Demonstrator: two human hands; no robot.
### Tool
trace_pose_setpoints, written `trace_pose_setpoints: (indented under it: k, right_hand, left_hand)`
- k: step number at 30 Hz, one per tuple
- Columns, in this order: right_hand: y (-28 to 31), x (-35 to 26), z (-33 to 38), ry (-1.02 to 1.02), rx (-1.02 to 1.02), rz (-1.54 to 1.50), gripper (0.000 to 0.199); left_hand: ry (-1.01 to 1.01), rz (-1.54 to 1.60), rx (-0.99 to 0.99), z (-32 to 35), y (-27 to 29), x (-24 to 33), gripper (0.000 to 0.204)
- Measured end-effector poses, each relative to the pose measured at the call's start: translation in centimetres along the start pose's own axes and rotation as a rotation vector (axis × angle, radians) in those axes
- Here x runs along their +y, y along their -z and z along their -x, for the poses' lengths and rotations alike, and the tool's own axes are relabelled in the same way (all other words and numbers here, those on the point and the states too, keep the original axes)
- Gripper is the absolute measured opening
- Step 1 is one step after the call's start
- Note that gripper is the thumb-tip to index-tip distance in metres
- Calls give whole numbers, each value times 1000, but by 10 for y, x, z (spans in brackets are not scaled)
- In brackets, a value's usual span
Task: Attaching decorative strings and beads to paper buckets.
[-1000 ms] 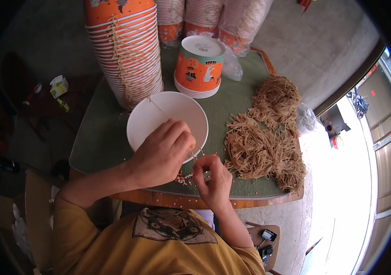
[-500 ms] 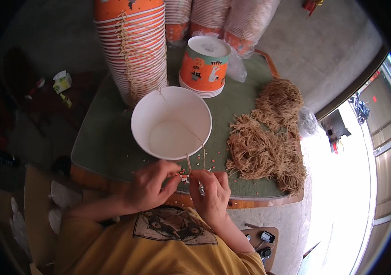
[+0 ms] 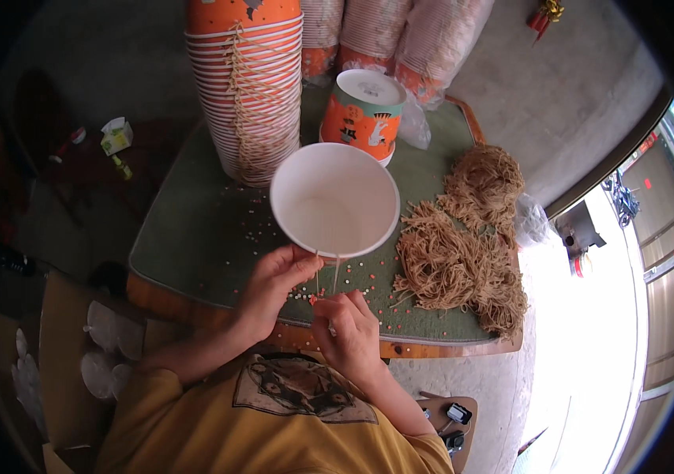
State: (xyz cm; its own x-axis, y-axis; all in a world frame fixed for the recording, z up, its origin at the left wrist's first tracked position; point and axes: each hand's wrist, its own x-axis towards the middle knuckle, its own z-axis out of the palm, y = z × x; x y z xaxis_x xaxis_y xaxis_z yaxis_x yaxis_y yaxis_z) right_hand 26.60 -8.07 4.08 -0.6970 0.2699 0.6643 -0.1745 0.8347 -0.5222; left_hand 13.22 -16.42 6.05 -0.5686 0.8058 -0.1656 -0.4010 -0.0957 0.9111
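A white-lined paper bucket (image 3: 388, 223) tilts toward me near the table's front edge. Two lengths of thin tan string (image 3: 336, 272) hang from its near rim. My left hand (image 3: 270, 288) is closed at that rim, its thumb pressing by one string and its other fingers partly hidden behind the bucket's side. Below the rim, my right hand (image 3: 349, 328) pinches the lower part of the string; a small pale object, too small to name, shows in its palm. Small orange and white paper dots (image 3: 303, 294) lie around both hands.
Left behind the bucket rises a tall stack of orange buckets (image 3: 262, 103) with string handles. An upturned orange bucket (image 3: 364, 110) stands behind. Bundles of tan string (image 3: 459, 257) lie at the right. Plastic-wrapped stacks (image 3: 439, 39) stand at the back, and a cardboard box (image 3: 76, 347) at lower left.
The bucket has shifted right. The string that ran across its inside and looped out in front no longer shows there. My left hand has moved up to the rim; my right hand sits slightly lower.
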Motion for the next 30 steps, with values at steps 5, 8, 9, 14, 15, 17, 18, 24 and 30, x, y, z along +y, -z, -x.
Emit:
trace_pose_setpoints:
  k: [5,8,9,14,15,17,18,24,30]
  right_hand:
    - [1,1,-3,58,-64,-65,29]
    - [-3,-9,-1,121,-146,-55,29]
    - [-3,-7,-2,123,-146,-56,29]
    - [0,2,-13,69,-88,-32,32]
    - [0,3,-14,54,-85,-23,33]
    - [-1,4,-15,34,-70,-35,33]
    - [-1,4,-15,16,-61,-51,33]
    - [26,29,-14,-188,160,239,45]
    - [47,52,-55,-113,82,293,27]
  left_hand:
    - [-141,-119,132,-10,10,-2,9]
    - [-303,-50,109,-23,18,13,12]
    - [-304,-79,87,-20,18,14,11]
    - [-397,-122,67,-19,16,5,13]
    - [-415,-155,70,-20,21,1,18]
    - [-442,-153,55,-22,23,-2,18]
    - [-468,-149,48,-22,24,-4,18]
    - [-487,-240,75,-36,49,-11,20]
    - [-546,-489,35,-54,81,-14,33]
